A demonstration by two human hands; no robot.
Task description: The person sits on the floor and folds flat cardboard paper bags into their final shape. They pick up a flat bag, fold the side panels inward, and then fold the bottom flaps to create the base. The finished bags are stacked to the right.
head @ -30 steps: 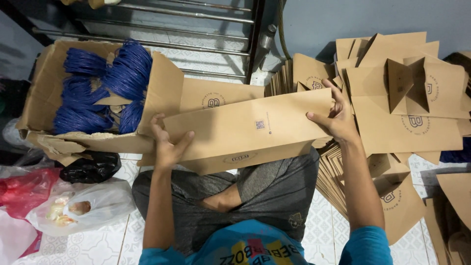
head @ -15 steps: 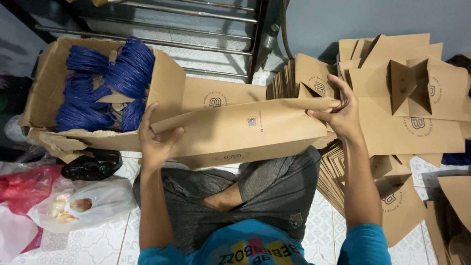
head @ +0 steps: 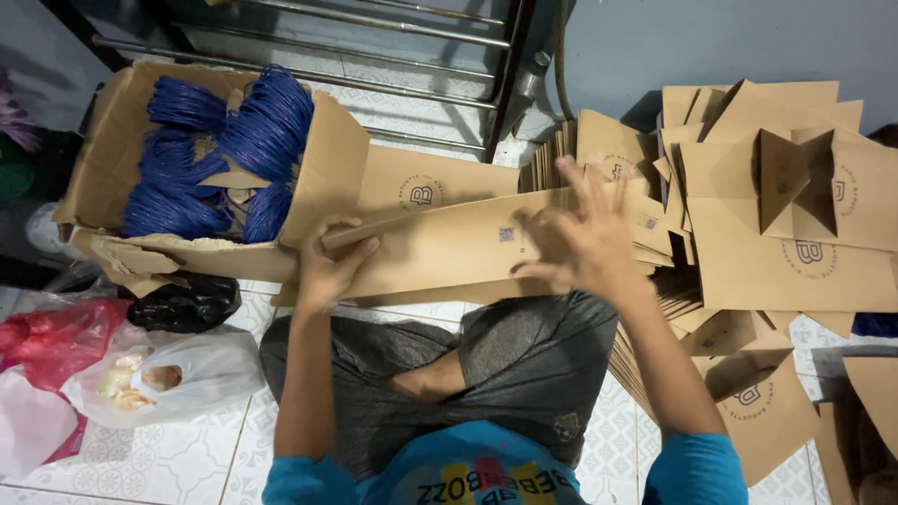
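- Hands first: my left hand [head: 327, 266] pinches the left end of a flat kraft paper bag [head: 449, 248], fingers curled over its top edge and thumb underneath. My right hand [head: 585, 238] is spread wide, fingers fanned, over the bag's right part; it's motion-blurred, so I can't tell if the palm really presses down.
- Bag lies across my lap, just past my knees, long axis running left to right and tilted up a little toward the right. Each hand covers its own end, neither one nearer.
- Material is thin brown kraft paper, matte, crisp creases, a round printed logo on the neighbouring ones.
- Right of me sits a messy pile of folded bags [head: 776, 215], some with triangular bottom flaps sticking up.
- Left of me, an open cardboard box [head: 332, 168] with torn edges holds bundles of blue twisted cord handles [head: 224, 150].
- White patterned floor tiles [head: 178, 458], plus a black plastic bag [head: 182, 304], a clear one [head: 187, 374] and a red one [head: 51, 337].
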